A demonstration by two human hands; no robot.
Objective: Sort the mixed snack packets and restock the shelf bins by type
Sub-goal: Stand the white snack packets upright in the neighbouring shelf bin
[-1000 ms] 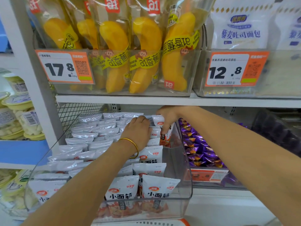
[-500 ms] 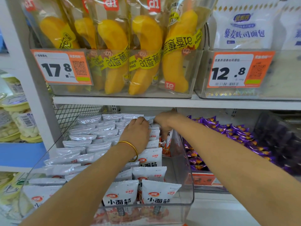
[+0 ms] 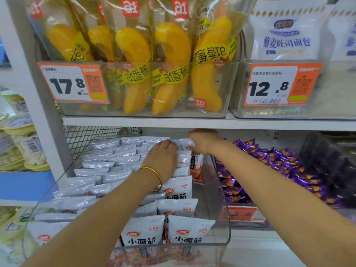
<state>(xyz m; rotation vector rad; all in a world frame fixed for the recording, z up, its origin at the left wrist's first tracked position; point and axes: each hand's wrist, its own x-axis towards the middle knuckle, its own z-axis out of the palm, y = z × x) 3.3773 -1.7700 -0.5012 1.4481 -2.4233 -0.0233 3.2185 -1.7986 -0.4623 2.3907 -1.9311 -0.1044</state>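
Note:
A clear plastic bin [image 3: 221, 224] on the lower shelf holds rows of white snack packets [image 3: 177, 208] with red logos. My left hand [image 3: 163, 158], with a gold bangle at the wrist, rests on the packets in the middle rows, its fingers curled down among their tops. My right hand [image 3: 200, 140] reaches to the bin's far right corner under the upper shelf, fingers curled round the top of a white packet [image 3: 187, 144] there. A packet with a red picture [image 3: 196, 166] stands against the bin's right wall below that hand.
Purple snack packets [image 3: 269, 160] fill the bin to the right. Above, bins hold banana bread packs [image 3: 169, 60] and white bread bags [image 3: 285, 33], with price tags 17.8 and 12.8. The upper shelf edge [image 3: 173, 123] hangs low over the hands. Tubs [image 3: 21, 143] stand at the left.
My right hand has moved further back and up into the bin's far corner. My left hand has stayed on the middle rows. The view has shifted slightly.

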